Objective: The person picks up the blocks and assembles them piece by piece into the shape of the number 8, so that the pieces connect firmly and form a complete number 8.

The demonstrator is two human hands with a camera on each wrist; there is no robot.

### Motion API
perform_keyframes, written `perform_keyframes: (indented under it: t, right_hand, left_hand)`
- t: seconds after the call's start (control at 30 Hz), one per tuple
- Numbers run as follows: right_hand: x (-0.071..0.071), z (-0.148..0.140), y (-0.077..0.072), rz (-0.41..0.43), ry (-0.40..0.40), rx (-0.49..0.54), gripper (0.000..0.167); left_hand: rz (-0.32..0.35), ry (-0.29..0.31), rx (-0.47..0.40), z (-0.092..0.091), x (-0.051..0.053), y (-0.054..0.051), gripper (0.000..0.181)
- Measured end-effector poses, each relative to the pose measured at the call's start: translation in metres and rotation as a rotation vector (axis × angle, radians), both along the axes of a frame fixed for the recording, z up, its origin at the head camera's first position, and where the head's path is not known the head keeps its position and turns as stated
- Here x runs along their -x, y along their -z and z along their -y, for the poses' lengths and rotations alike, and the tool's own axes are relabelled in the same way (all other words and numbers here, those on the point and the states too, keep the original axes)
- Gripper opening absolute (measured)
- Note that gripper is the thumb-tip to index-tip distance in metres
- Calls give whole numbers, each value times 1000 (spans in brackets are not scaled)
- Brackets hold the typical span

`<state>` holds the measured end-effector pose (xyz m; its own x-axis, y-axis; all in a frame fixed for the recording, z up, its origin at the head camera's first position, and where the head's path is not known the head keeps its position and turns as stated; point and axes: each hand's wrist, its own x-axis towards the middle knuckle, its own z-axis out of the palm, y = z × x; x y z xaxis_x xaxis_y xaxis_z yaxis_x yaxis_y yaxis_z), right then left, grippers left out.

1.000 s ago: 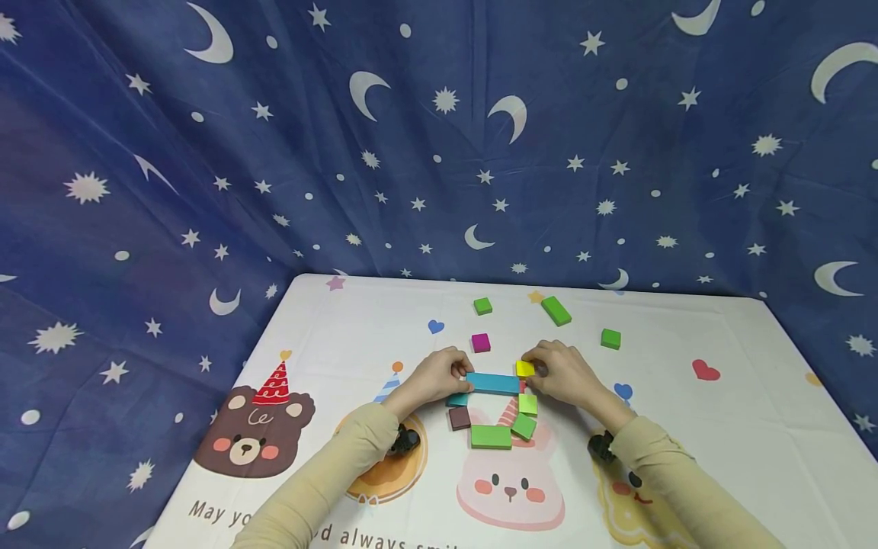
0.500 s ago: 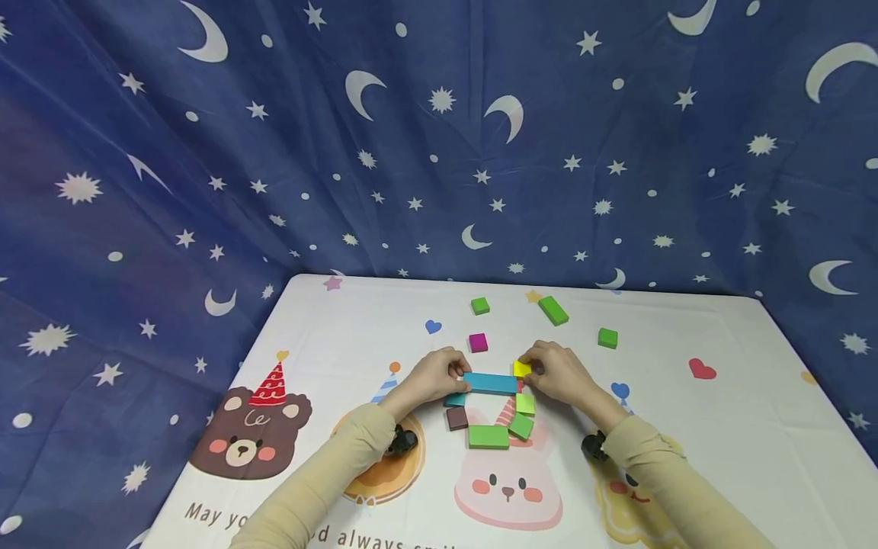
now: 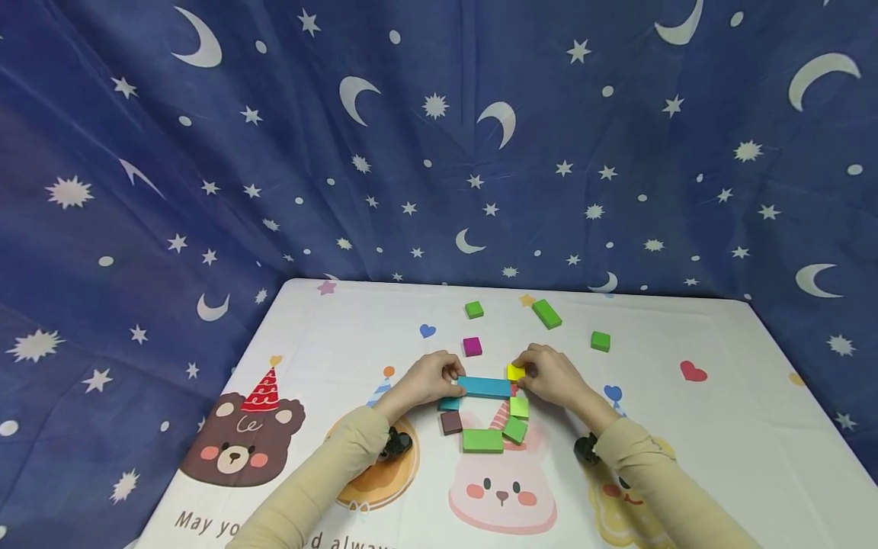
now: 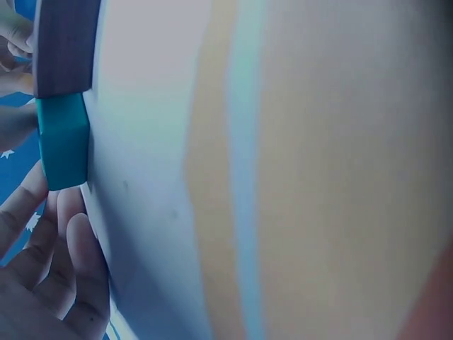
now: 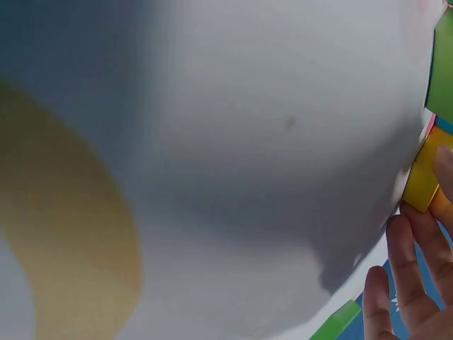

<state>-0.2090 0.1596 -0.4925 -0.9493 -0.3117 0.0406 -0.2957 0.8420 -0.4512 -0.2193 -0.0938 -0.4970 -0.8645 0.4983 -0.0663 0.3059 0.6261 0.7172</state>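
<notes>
My left hand (image 3: 430, 379) pinches the left end of a long blue block (image 3: 485, 387) between thumb and fingers. Under and just in front of that end sits a teal block (image 3: 449, 405), also seen beside the left fingers in the left wrist view (image 4: 64, 145). A dark brown block (image 3: 451, 422) adjoins it. With thumb and fingers, my right hand (image 3: 554, 375) pinches a yellow block (image 5: 423, 176) at the blue block's right end. Nearer me, a lime block (image 3: 519, 408), a green block (image 3: 515, 430) and a longer green block (image 3: 483, 441) continue the ring. A pinkish-red bit by the yellow block is mostly hidden.
Farther back lie a magenta block (image 3: 472, 347), a small green block (image 3: 474, 309), a longer green block (image 3: 546, 313) and another green block (image 3: 600, 341). A white cloth with cartoon prints covers the table (image 3: 720, 442). A blue starry curtain (image 3: 411, 137) hangs behind.
The whole head view has shifted slightly, so everything appears a little further left and lower. Both hands keep their hold, and the blocks stand the same relative to each other.
</notes>
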Motion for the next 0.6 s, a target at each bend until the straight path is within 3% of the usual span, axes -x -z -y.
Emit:
perform_keyframes:
  t: [0.6]
  right_hand:
    - [1, 0, 0, 29, 21, 42, 26]
  left_hand:
    - [46, -18, -12, 0, 1, -2, 23]
